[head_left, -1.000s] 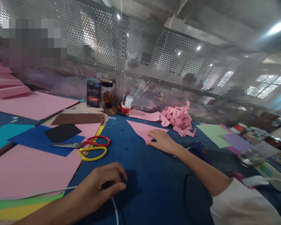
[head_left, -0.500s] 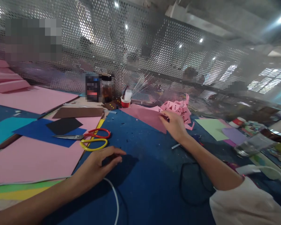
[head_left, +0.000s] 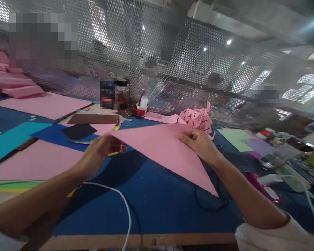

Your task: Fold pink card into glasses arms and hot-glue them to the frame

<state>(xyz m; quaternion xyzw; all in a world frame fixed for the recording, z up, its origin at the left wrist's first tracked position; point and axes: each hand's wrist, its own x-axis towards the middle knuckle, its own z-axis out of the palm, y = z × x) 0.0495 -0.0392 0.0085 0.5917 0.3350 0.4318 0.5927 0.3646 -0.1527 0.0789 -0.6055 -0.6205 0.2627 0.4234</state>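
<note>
A triangular sheet of pink paper (head_left: 159, 146) is held up over the blue table. My right hand (head_left: 201, 144) pinches its upper right part, thumb on the near face. At the sheet's left corner is my left hand (head_left: 102, 151), its fingers curled around and partly behind the paper. Beneath and behind that hand lie scissors (head_left: 80, 142), with their handles mostly hidden. Just beyond the sheet, a heap of pink paper strips with dark dots (head_left: 195, 118) rests near the mesh screen.
Blue paper (head_left: 49, 134), a black piece (head_left: 80, 131) and pink sheets (head_left: 39, 162) lie at left. A red-and-white cup (head_left: 141, 108) and a dark jar (head_left: 122, 94) stand at the back. A white cable (head_left: 120, 195) crosses the front. A clear container (head_left: 274, 156) lies right.
My right hand has brought the pink sheet up and nearer to me, away from the dotted strips. My left hand has moved left and forward to the sheet's corner, covering the scissors' handles.
</note>
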